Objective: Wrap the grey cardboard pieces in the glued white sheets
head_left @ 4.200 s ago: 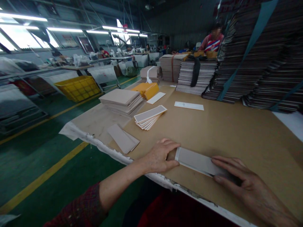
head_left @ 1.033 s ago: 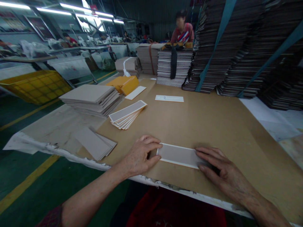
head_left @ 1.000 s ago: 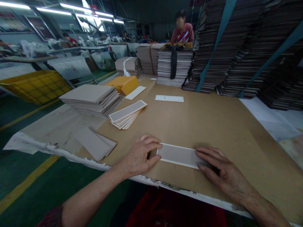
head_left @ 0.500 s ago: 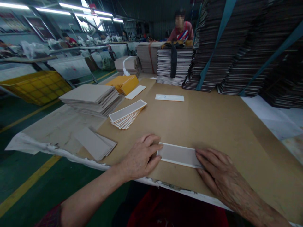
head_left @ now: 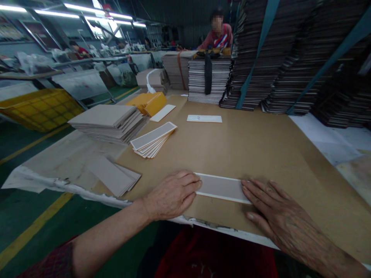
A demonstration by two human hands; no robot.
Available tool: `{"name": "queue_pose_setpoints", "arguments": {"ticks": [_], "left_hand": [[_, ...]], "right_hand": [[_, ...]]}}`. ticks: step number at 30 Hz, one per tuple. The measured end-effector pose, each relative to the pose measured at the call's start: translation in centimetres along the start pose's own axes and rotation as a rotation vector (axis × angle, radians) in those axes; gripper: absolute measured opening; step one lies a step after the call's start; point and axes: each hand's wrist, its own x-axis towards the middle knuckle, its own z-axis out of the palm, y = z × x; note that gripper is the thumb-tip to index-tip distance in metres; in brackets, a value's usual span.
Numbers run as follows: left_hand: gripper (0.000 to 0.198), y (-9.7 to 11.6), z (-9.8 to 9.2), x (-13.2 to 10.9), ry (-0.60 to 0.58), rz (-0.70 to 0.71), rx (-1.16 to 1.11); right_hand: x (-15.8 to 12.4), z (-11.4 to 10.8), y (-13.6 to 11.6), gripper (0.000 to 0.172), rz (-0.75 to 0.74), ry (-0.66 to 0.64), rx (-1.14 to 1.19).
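Observation:
A grey strip with white edges (head_left: 222,188) lies flat on the brown board (head_left: 220,154), near the table's front edge. On its left end rest the fingertips of my left hand (head_left: 175,195), bent and pressed together. My right hand (head_left: 275,210) lies over the strip's right end, fingers stretched out and thumb apart. Beyond my left hand a fanned pile of white-edged strips (head_left: 153,137) sits on the board. Plain grey card pieces (head_left: 111,175) lie to the left of that hand.
A grey card stack (head_left: 106,117) and a yellow bundle (head_left: 155,103) stand at the left. Two white strips (head_left: 204,118) (head_left: 162,113) lie farther back. Tall strapped stacks (head_left: 269,58) line the back right. A person (head_left: 218,34) leans behind the stacks.
My left hand's fingers have come together over the strip's left end. The fingers of my right hand have spread and its thumb has moved off the strip. The view has shifted slightly.

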Motion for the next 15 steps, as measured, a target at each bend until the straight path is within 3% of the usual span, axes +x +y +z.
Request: {"name": "queue_pose_setpoints", "arguments": {"ticks": [4,7,11,15], "left_hand": [[0.031,-0.1,0.2,0.1,0.048,-0.003,-0.024],[0.031,-0.1,0.3,0.1,0.054,-0.004,-0.030],[0.031,0.1,0.2,0.2,0.046,0.003,-0.042],[0.028,0.1,-0.3,0.3,0.034,0.009,-0.066]], "right_hand": [[-1.8,-1.2,2.8,0.053,0.073,-0.047,0.088],[-1.9,-1.7,3.4,0.053,0.179,-0.041,0.174],[-0.4,-1.1,1.4,0.056,0.154,-0.082,0.270],[-0.1,-0.3,-0.8,0.065,0.097,-0.052,0.206]]}}
